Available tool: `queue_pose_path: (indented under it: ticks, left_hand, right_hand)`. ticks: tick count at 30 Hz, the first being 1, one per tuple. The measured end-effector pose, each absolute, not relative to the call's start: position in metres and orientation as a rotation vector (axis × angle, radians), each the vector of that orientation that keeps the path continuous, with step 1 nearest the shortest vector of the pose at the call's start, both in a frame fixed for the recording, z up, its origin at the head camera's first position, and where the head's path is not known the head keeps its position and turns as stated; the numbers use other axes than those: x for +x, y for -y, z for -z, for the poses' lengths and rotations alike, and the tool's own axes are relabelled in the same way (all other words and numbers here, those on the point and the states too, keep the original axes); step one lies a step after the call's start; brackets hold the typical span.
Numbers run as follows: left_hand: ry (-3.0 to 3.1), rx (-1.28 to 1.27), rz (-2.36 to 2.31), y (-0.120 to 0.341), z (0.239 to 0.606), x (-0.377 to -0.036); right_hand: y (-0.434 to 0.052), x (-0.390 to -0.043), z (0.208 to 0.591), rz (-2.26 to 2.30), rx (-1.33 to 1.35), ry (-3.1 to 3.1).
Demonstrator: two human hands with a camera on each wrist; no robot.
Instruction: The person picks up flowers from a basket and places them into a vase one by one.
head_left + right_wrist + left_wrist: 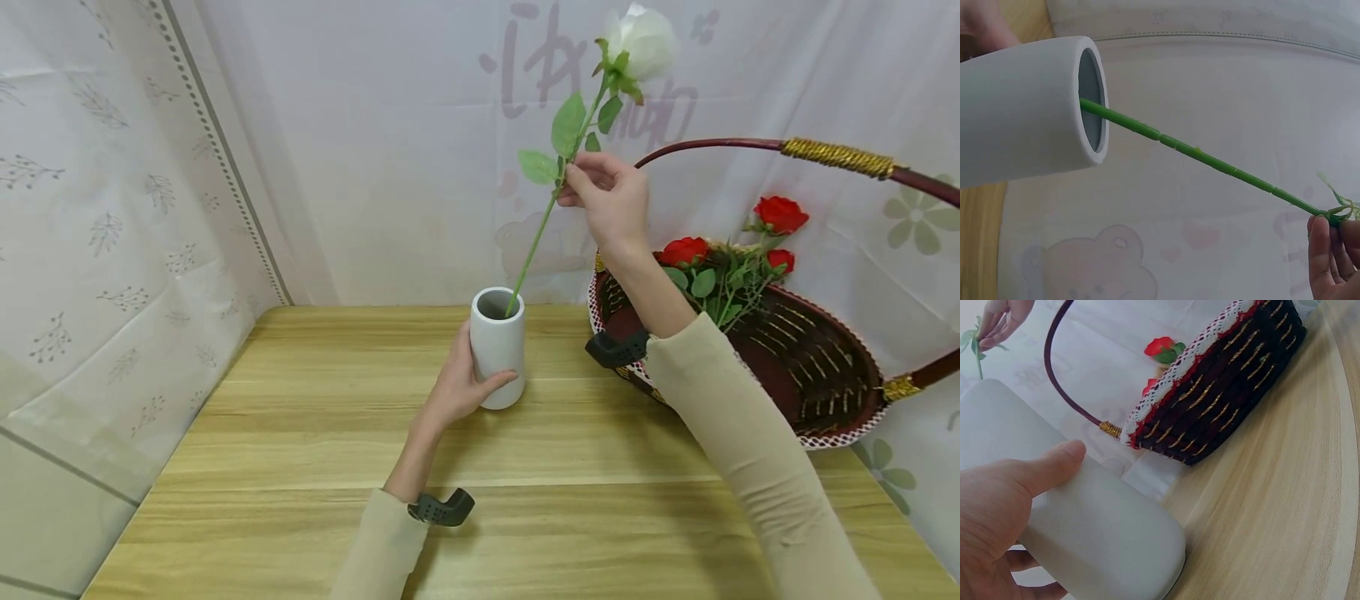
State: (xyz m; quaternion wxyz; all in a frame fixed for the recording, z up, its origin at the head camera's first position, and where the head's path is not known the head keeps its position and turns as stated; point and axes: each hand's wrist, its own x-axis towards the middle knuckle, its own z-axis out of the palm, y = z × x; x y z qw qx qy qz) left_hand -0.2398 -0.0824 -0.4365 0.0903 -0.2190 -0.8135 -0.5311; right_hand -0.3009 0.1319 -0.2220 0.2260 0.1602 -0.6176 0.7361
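Around one vase [498, 350], left grip [459, 382] snug; around one white rose [568, 125], right grip [611, 200] closed

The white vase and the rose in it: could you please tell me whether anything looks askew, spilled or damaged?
Nothing stands out. The vase stands upright in the left hand's grip, with no spill or damage visible. The white rose leans, but the right hand's grip pinches its stem, so that slant hardly looks odd.

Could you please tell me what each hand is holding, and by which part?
The right hand pinches the white rose by its stem, beside the lower leaves. The left hand grips the white vase around its outer wall.
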Motion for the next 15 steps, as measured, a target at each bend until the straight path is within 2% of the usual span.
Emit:
queue_pose_path:
  ticks: [15]
  left_hand:
    - [2.414, -0.663, 1.571, 0.083, 0.438, -0.241]
  right_hand:
    - [-0.11, -0.304, 0.235, -1.905, 0.536, 1.832]
